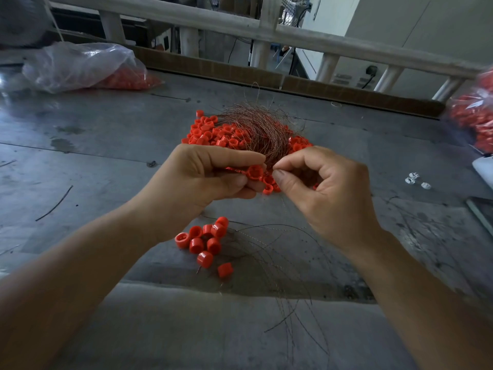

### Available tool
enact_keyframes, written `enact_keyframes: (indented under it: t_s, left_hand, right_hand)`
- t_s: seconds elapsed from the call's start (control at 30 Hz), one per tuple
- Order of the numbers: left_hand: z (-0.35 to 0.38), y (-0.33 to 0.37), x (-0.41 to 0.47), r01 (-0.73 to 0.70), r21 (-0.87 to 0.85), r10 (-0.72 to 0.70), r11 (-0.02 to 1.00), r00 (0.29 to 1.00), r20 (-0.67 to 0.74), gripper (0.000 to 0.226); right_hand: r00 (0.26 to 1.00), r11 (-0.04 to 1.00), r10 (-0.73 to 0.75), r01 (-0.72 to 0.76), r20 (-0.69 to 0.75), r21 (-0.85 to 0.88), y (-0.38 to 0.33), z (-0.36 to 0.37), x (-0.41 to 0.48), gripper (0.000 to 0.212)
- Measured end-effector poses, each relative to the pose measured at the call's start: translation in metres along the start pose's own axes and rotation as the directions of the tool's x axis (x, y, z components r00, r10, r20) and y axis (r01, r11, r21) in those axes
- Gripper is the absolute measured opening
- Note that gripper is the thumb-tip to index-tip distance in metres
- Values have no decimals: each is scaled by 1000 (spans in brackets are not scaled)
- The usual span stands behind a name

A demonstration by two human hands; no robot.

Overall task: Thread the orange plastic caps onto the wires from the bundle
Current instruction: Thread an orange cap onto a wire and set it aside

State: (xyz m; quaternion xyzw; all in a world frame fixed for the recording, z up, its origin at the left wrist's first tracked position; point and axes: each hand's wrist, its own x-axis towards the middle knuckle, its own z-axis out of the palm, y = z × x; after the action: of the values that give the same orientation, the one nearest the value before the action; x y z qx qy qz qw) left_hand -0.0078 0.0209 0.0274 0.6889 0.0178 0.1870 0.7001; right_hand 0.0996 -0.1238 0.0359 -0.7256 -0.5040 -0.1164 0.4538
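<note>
My left hand [205,173] pinches an orange cap [255,171] between thumb and fingers and also grips the base of the copper wire bundle [256,126], which fans up and back from it. My right hand [322,188] pinches a thin wire end right beside that cap, thumb and forefinger tips together. Behind both hands lies a heap of loose orange caps [213,134]. Nearer to me, several caps with wires through them [205,243] lie on the grey table, their thin wires [288,276] trailing toward the front edge.
A clear plastic bag of orange caps [85,66] lies at the back left, another bag of caps [472,116] at the right edge. Small white parts [416,180] sit at the right. A wooden railing [240,28] runs behind the table [93,145].
</note>
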Motion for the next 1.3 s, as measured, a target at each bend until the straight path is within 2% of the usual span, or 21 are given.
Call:
enact_keyframes:
  t_s: [0.53,0.63,0.83,1.03,1.17,1.23,1.3]
  left_hand:
    - [0,2,0,-10,7,10,1000,1000,-12,30]
    - [-1,3,0,-9,-23,9,1000,1000,2,34]
    - [0,1,-1,-1,-147,7,989,999,40,28]
    - [2,-2,-1,14,-267,9,964,996,87,27]
    - [5,-5,-1,44,-292,-1,956,989,147,25]
    - [5,-5,-1,56,-312,-6,948,987,158,23]
    - [3,-5,0,52,-314,-8,948,990,140,22]
  right_hand:
    - [999,1000,-22,22,41,-4,-1,-2,1,6]
    - [996,998,24,-29,87,53,-2,-5,2,15]
    - [973,952,157,-195,168,236,-4,-8,4,29]
    - [940,914,224,-294,256,280,-5,-3,3,31]
    - [927,906,210,-304,312,294,-5,2,1,35]
    - [927,908,198,-296,319,296,-5,1,2,32]
    - [932,912,188,-283,310,297,-4,-3,4,17]
